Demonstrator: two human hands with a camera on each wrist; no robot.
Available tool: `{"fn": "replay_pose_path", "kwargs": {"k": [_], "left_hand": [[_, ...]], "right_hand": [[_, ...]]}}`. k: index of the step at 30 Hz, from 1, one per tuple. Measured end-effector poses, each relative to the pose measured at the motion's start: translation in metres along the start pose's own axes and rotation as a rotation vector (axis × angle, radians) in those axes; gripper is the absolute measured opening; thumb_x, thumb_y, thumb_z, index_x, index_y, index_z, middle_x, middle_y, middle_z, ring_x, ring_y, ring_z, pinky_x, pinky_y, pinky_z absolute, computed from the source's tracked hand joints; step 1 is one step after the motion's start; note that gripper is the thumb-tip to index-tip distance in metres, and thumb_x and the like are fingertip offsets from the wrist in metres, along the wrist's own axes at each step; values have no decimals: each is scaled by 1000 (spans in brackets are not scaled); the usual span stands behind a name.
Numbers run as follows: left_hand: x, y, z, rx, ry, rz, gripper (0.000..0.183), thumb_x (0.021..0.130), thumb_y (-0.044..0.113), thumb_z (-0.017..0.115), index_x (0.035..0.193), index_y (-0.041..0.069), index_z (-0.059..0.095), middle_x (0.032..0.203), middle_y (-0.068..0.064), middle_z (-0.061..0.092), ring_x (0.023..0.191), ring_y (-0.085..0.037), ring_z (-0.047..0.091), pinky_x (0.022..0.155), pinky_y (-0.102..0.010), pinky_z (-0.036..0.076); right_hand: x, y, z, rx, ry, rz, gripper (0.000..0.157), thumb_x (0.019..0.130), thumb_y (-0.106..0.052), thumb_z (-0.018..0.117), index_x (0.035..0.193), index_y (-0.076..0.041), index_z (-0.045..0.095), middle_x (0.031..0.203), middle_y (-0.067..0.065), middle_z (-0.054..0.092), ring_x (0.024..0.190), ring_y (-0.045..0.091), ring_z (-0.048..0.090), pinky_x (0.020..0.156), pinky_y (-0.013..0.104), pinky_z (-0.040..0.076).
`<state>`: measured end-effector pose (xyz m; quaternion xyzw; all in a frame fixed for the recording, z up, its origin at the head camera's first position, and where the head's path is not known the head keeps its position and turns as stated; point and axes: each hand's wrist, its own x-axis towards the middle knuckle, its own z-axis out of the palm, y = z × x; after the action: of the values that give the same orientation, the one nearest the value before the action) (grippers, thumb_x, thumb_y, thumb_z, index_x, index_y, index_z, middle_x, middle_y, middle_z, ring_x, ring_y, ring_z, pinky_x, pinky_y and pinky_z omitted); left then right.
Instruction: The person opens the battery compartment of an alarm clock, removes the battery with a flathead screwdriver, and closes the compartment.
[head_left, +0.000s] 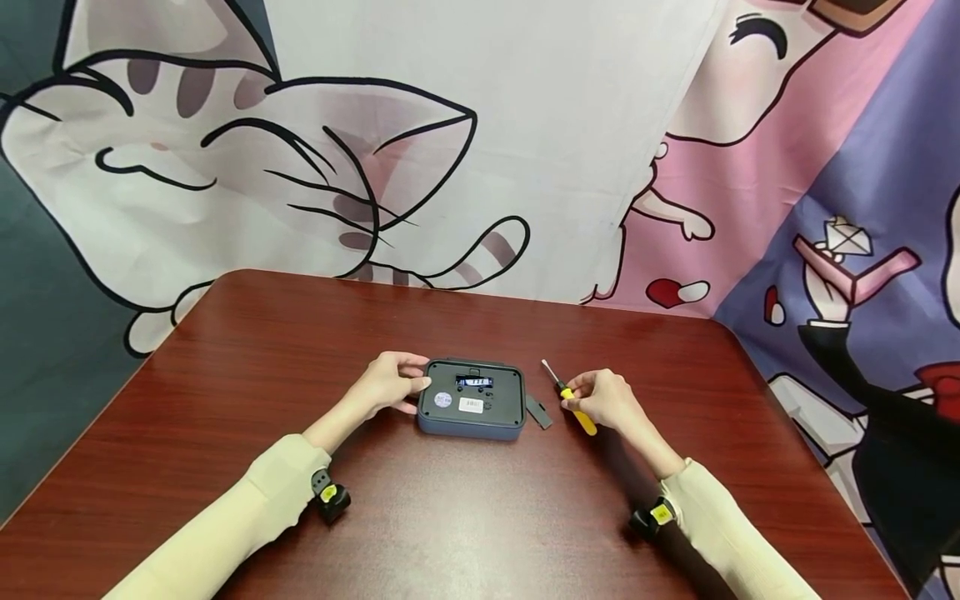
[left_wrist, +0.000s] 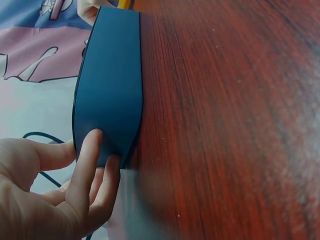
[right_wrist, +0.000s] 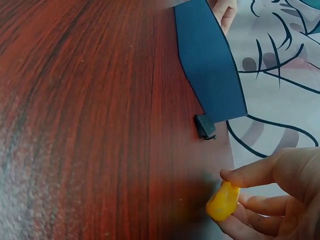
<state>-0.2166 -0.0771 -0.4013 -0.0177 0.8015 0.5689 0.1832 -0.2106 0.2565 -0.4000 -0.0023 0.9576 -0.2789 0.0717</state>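
Observation:
A dark blue electronic box (head_left: 465, 430) lies on the table, its black panel facing up with a round sticker, a white label and a recess holding a blue-and-white piece (head_left: 476, 382). My left hand (head_left: 386, 383) grips its left end, thumb at the top edge and fingertips against the side wall. Beside the right end lies a small dark cover (head_left: 538, 412). Further right, my right hand (head_left: 606, 400) pinches a screwdriver (head_left: 586, 423) by its yellow handle. The metal tip points away and toward the left, apart from the box. In the right wrist view the handle end (right_wrist: 223, 202) shows between thumb and fingers.
The reddish-brown wooden table (head_left: 420, 517) reaches back to a hanging cloth (head_left: 555, 167) printed with cartoon animals. Each wrist wears a black strap with a small camera, the left camera (head_left: 331, 500) low over the table.

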Motion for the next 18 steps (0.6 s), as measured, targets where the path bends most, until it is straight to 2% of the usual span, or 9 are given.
{"fn": "replay_pose_path", "kwargs": {"k": [8, 13, 18], "left_hand": [[0, 2, -1, -12, -4, -8, 41, 85, 6, 61, 125, 5, 51, 118, -20, 56, 75, -15, 65, 58, -33, 60], [1, 1, -1, -16, -1, -10, 41, 85, 6, 61, 124, 5, 51, 117, -20, 56, 75, -15, 65, 58, -33, 60], [1, 0, -1, -14, -4, -8, 40, 85, 6, 61, 124, 6, 51, 117, -20, 56, 75, -15, 65, 58, -33, 60]], "right_hand": [[1, 0, 0, -46, 13, 4, 23, 71, -23, 76, 86, -8, 69, 72, 2, 66, 60, 11, 55, 50, 20, 46], [0, -2, 1, -104, 10, -18, 23, 72, -24, 74, 89, -9, 68, 75, 2, 68, 62, 10, 57, 53, 21, 46], [-2, -2, 1, -116, -18, -17, 26, 76, -25, 70, 94, -8, 66, 77, 3, 67, 62, 12, 55, 50, 21, 46]]}}
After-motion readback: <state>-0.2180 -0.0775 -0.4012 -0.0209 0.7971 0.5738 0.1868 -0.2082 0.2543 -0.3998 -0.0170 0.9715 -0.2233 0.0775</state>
